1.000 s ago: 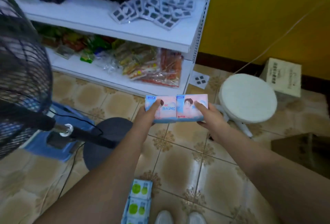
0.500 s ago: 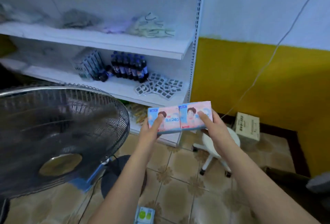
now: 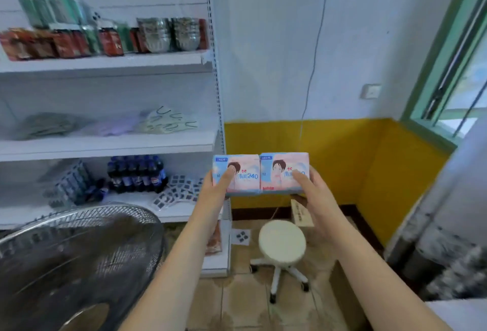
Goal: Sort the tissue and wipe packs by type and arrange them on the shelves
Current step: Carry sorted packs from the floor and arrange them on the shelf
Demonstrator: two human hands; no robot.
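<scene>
We see two pink-and-blue packs [image 3: 259,174] side by side, edges touching, faces toward us. The left hand [image 3: 218,185] grips the left pack, the right hand [image 3: 309,193] the right one.

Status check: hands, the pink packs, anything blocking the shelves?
Left hand and right hand grip two pink packs. Not shelved yet. Fan stands before lower shelves.

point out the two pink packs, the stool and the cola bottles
left pink pack [image 3: 243,176], head view, front face
right pink pack [image 3: 279,172], head view, front face
stool [image 3: 282,241], head view, seat top
cola bottles [image 3: 135,175], head view, middle of the bundle
</scene>
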